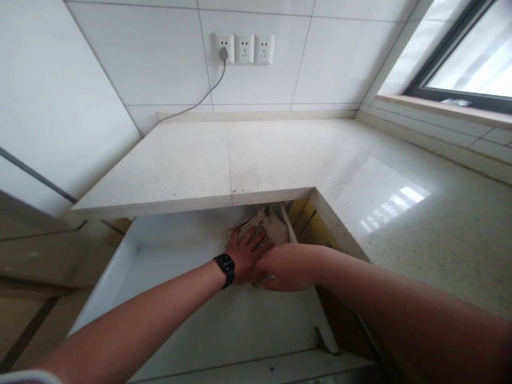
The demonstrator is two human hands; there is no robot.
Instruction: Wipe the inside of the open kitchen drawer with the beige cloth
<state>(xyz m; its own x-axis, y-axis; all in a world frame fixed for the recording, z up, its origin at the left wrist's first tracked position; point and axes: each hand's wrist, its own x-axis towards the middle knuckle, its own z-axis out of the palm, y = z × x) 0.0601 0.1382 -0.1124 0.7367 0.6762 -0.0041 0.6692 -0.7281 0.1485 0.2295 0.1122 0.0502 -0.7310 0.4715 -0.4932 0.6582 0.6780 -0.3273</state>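
A white drawer stands pulled out under the pale speckled countertop. In its far right corner lies a beige cloth bag with dark print. My left hand, with a black watch on the wrist, lies on the bag with fingers spread flat. My right hand rests at the bag's near edge, fingers curled toward the left hand; what they grip is hidden.
A triple wall socket with one grey plug and cable sits on the tiled back wall. A window is at the upper right. The drawer's right rail and a wooden cabinet side lie beside my right arm.
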